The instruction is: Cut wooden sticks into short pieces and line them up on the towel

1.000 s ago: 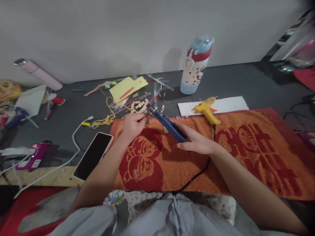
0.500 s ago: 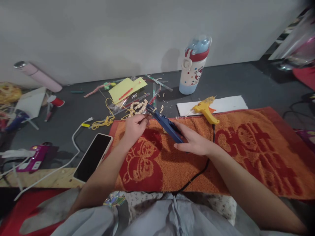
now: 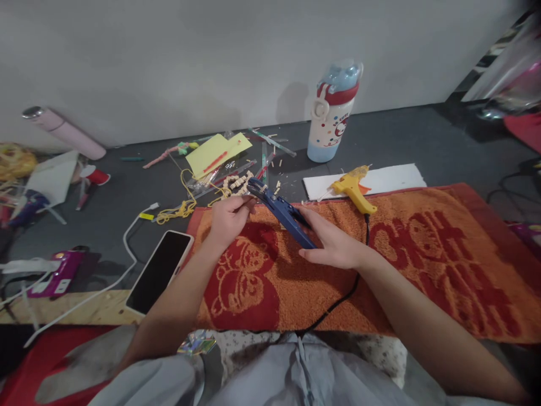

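Note:
My right hand (image 3: 327, 239) is wrapped around the handles of blue pliers (image 3: 287, 217), or a similar plier-shaped cutter, held tilted above the orange towel (image 3: 321, 304). The tool's jaws point up and left, towards my left hand (image 3: 230, 221). My left thumb and fingers are pinched together right at those jaws. Whatever they hold is too small to make out. Just behind the jaws lies a curved piece made of small pale sticks (image 3: 236, 183), with several loose pale bits (image 3: 278, 186) scattered beside it.
A yellow glue gun (image 3: 354, 187) rests on a white board (image 3: 397, 179), its black cord crossing the towel. A drinking bottle (image 3: 332, 115) stands behind. Left are a phone (image 3: 160, 272), yellow string (image 3: 175, 211), yellow paper (image 3: 215, 155), a white cable (image 3: 131, 248) and a pink flask (image 3: 70, 132).
The pliers' jaws and my left hand have shifted slightly left, and the tool's handles look closer together. The things on the table have stayed put.

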`<state>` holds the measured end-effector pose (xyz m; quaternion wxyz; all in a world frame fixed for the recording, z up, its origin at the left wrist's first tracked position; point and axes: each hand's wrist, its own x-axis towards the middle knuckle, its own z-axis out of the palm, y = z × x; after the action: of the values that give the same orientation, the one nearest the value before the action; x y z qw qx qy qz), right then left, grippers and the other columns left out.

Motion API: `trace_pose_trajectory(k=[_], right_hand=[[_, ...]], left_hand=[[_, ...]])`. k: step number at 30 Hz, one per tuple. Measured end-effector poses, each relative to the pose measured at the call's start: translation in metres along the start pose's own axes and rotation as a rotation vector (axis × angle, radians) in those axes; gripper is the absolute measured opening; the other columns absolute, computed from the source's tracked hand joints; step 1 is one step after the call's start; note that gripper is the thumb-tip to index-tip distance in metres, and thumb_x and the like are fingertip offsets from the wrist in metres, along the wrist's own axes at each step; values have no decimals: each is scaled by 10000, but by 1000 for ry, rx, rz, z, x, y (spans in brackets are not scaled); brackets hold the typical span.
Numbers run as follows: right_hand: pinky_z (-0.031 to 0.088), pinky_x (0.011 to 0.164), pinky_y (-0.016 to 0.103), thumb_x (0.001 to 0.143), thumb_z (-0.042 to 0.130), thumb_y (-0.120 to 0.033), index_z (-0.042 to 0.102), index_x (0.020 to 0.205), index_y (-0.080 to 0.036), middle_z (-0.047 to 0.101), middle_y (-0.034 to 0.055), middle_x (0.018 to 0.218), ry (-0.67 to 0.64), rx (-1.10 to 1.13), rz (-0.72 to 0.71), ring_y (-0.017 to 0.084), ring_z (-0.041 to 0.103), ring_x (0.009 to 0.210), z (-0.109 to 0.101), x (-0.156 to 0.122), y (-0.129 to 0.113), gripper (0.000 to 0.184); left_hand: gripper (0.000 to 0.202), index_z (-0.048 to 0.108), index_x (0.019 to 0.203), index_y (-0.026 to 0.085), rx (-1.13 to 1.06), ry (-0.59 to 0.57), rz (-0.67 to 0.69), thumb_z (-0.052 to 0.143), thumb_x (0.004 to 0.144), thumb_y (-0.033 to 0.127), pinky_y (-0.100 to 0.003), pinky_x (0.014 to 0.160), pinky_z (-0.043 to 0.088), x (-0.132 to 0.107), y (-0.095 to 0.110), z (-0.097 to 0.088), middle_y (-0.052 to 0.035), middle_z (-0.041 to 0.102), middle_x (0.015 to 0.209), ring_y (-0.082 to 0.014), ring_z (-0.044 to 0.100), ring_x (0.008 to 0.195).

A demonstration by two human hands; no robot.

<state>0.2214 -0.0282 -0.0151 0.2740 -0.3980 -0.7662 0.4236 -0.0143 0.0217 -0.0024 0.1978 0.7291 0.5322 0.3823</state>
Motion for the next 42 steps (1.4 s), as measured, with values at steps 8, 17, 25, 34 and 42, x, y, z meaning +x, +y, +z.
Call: trace_pose_trajectory(k=[8,17,25,34,42], right_hand=[[338,1093,501,712,618,-257,304,1425,-116,457,173,1422,-37,72,-16,357,420,1319,-6,-1,0,791],[347,1083,521,707,629,-270,319,1415,-145,463,165,1416,-40,69,4,380,409,1323,-6,-1,0,783],[306,1110,531,720,647,-308,325,1416,-135,437,172,1445,-33,88,-3,378,375,1352,-4,-1,1,786],[324,1106,522,725,666,-343,334,1430,-166,452,141,1447,-30,148,-3,371,388,1348,-4,-4,6,799],[330,1101,524,735,677,-343,348,1422,-169,471,140,1428,-34,132,-9,368,406,1334,-3,-3,10,781]], left_hand=[[194,723,702,170,12,-39,63,555,779,227,-197,572,447,5,-9,-9,-6,686,586,-102,586,539],[219,706,666,175,-31,-78,68,547,790,261,-192,517,425,4,-7,-7,-3,672,557,-92,556,481],[253,644,610,155,-196,-151,-46,519,805,258,-182,413,369,0,0,-3,5,604,481,-65,457,367],[213,664,656,157,-204,-72,-63,570,789,295,-179,401,385,1,-2,-6,-8,649,531,-67,482,376],[165,693,715,155,-205,-32,-119,602,766,284,-178,425,435,0,-4,-5,-11,686,598,-74,534,407]])
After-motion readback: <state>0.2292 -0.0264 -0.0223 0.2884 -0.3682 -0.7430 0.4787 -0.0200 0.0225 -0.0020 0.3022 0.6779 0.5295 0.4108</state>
